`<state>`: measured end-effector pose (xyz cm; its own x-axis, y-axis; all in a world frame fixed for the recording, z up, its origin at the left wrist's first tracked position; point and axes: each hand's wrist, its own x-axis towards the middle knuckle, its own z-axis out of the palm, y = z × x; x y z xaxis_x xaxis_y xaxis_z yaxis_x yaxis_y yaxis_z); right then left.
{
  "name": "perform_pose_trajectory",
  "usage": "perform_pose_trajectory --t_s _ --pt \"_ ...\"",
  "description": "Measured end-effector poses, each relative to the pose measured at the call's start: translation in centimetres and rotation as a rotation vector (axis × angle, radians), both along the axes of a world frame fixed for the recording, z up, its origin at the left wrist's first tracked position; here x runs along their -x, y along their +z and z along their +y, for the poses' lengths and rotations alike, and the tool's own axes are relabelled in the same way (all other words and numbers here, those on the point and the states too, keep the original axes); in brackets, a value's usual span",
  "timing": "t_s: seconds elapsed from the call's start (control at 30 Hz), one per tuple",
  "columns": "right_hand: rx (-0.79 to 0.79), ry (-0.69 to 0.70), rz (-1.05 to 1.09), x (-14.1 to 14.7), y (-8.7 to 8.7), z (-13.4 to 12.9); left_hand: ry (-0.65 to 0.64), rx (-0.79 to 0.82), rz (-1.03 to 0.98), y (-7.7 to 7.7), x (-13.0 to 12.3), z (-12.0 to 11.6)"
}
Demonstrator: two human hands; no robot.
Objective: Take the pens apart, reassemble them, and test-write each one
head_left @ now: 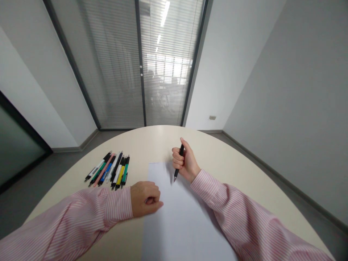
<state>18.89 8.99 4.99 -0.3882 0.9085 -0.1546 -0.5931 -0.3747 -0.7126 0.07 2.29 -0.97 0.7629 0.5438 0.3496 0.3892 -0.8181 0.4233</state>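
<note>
A white sheet of paper [182, 214] lies flat on the round cream table [206, 156], its far end near the table's middle. My right hand [186, 163] is shut on a black pen [178, 161], which it holds upright with the tip pointing down just above the paper's far part. My left hand [145, 199] rests in a loose fist on the table, its fingertips at the paper's left edge, and nothing shows in it. To its upper left lies a row of several pens [108, 170] with black, green, pink, blue, white and yellow barrels.
The table's curved edge runs close ahead and to both sides, with a grey floor beyond it. Behind the table stands a glass door with blinds [141, 69], between white walls. A dark-framed glass panel [16, 145] stands at the far left.
</note>
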Motion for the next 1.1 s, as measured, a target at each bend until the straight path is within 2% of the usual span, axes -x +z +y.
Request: perform_pose_trajectory --t_s 0.2,0.33,0.43,0.53,0.6,0.73,0.9,1.1 --pt "-0.132 -0.153 -0.112 0.5 -0.2 0.1 0.008 -0.027 0.03 0.1 -0.1 -0.1" --pt "-0.21 -0.159 -0.361 0.8 -0.5 0.6 -0.009 -0.023 0.014 0.4 -0.2 -0.1" --pt "-0.335 -0.172 -0.554 1.7 -1.2 1.2 -0.017 -0.02 0.0 0.5 -0.2 -0.2" --pt "-0.421 -0.226 -0.613 2.7 -2.1 1.7 -0.016 -0.014 -0.002 0.5 -0.2 -0.1" --pt "-0.436 -0.198 -0.628 3.0 -2.7 2.1 -0.015 -0.013 0.002 0.5 -0.1 -0.1" --pt "-0.456 -0.05 -0.664 2.9 -3.7 3.0 -0.022 -0.021 0.008 0.3 -0.1 0.0" --pt "-0.527 -0.076 -0.769 2.9 -4.8 3.3 -0.018 -0.01 0.004 0.2 -0.2 0.0" --pt "-0.619 -0.069 -0.85 3.0 -5.0 3.1 -0.012 -0.02 0.028 0.0 -0.1 0.1"
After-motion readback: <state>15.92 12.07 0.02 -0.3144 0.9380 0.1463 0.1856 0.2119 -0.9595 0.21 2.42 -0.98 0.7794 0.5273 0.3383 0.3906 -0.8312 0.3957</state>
